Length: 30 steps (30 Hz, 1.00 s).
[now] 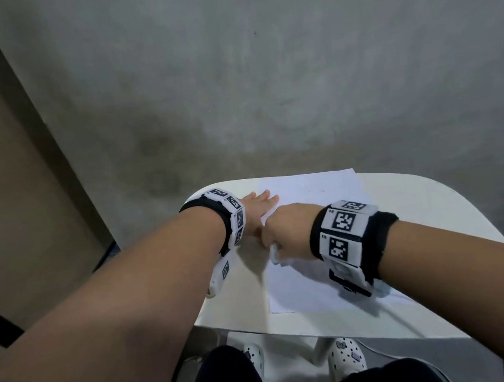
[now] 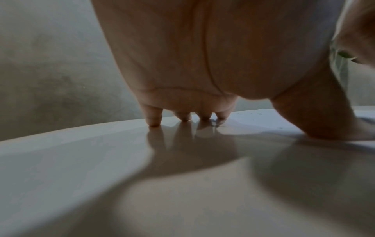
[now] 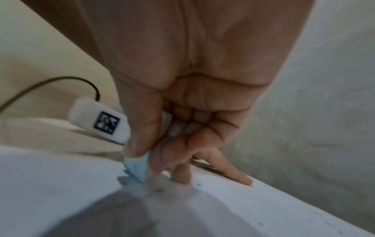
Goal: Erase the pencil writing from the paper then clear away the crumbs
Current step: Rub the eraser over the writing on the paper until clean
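A white sheet of paper [image 1: 307,190] lies on a small white table [image 1: 419,209]. My left hand [image 1: 255,206] rests flat at the sheet's left edge, fingers straight; in the left wrist view its fingertips [image 2: 155,121] press the table and paper [image 2: 263,118]. My right hand [image 1: 283,228] is curled beside it. In the right wrist view the right hand [image 3: 162,144] pinches a light blue eraser [image 3: 138,166] whose end touches the paper [image 3: 50,184]. Dark crumbs [image 3: 157,190] are scattered around the eraser. Any writing is too faint to make out.
The table is narrow, with rounded corners and its left edge close to my left wrist. Grey concrete floor [image 1: 263,79] surrounds it and a beige wall [image 1: 8,187] stands at the left. My feet in white clogs [image 1: 346,356] are under the table. A black cable [image 3: 61,80] runs from the left wrist camera.
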{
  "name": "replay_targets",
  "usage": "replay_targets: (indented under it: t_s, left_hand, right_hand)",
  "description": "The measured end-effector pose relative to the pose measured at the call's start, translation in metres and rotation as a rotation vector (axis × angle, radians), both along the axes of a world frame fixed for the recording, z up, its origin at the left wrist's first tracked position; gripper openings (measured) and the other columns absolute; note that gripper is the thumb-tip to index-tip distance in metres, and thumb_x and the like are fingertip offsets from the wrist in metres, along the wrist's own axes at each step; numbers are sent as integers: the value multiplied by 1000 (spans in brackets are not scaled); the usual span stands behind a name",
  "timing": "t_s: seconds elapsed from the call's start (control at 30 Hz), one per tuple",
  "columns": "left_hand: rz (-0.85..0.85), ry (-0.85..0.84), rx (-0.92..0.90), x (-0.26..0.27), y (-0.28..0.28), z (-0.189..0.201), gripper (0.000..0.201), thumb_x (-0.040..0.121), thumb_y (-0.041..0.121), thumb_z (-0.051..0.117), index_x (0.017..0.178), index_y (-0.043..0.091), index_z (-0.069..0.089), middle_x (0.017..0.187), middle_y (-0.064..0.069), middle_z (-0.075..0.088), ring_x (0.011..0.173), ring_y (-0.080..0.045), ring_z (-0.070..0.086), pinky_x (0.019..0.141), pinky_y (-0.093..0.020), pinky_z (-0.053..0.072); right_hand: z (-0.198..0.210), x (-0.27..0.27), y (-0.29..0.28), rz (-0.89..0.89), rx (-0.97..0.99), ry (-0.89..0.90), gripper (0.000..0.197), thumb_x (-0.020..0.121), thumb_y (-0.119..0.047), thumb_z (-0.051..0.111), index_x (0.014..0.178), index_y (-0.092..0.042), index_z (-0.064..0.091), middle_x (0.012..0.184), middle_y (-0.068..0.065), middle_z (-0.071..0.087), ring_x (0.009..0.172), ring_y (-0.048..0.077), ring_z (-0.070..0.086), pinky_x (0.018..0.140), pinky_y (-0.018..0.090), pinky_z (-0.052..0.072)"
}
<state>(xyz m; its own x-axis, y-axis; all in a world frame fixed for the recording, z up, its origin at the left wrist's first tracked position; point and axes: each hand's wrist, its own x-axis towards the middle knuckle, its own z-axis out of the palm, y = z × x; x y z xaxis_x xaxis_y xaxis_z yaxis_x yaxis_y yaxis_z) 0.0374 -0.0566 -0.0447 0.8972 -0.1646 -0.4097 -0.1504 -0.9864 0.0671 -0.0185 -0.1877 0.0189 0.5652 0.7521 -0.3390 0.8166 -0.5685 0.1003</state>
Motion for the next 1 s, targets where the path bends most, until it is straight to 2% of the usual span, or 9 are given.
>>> replay_targets:
  t_s: [0.1,0.23,0.33,0.43,0.63,0.77,0.83,0.93,1.0]
  left_hand:
    - [24,0,-31,-5,0,1,100,87,44,63,154,24,-9,162,1,-13,150,-24,-6,120,-39,2]
    - [28,-18,-45,-10,-2,4,110,78,59,64,154,26,-8,162,4,-13,150,-21,-7,121,-41,2]
    - [0,15,-20,-5,-2,4,110,82,47,69,154,19,-9,162,-3,-13,150,-27,-8,122,-43,3]
    - [2,3,-33,-8,-2,6,103,87,43,66,154,19,-9,162,-2,-13,150,-26,-7,122,-43,4]
    - [21,-12,-41,-11,1,4,106,81,65,59,154,28,-9,162,6,-13,150,-20,-8,122,-47,4]
    - [14,12,-31,-10,-3,10,114,76,63,65,154,24,-9,162,2,-13,150,-23,-7,122,-44,4]
    - [20,16,-38,-10,-3,11,109,81,56,66,154,23,-8,162,1,-13,150,-24,-7,121,-44,3]
    - [18,-19,-32,-14,-4,9,104,84,58,60,154,23,-9,162,2,-13,150,-22,-6,121,-42,3]
    - [19,-19,-36,-15,-3,8,104,84,61,58,154,25,-9,162,3,-13,150,-21,-7,122,-44,3]
  right_hand:
    - [-7,-13,-14,67,11,44,8,84,-12,57,76,-13,58,74,3,59,75,25,54,68,27,45]
    - [-1,-13,-23,54,6,170,5,81,-11,60,80,-14,64,79,2,64,75,20,54,68,28,43]
    - [-1,2,-10,-30,42,86,9,83,-18,63,91,-18,68,93,1,66,91,22,59,69,27,46]
    - [-10,3,-11,-15,84,-10,21,85,-15,58,70,-24,48,87,1,60,82,23,52,65,26,38]
    - [-13,-14,-35,29,-5,124,31,81,-16,61,59,-22,40,79,1,60,73,23,49,64,29,40]
    - [1,0,-18,-47,21,122,3,81,-21,65,84,-22,65,83,-2,63,81,19,54,69,27,41]
    - [0,8,-15,-73,73,38,18,83,-19,63,99,-23,68,84,-2,60,84,20,53,74,27,43]
    - [-10,6,-27,-68,96,66,6,80,-18,61,81,-24,61,78,-4,58,79,21,54,71,29,45]
    - [-16,-1,-41,-60,86,107,17,79,-16,59,66,-22,50,74,-4,57,74,20,52,64,27,39]
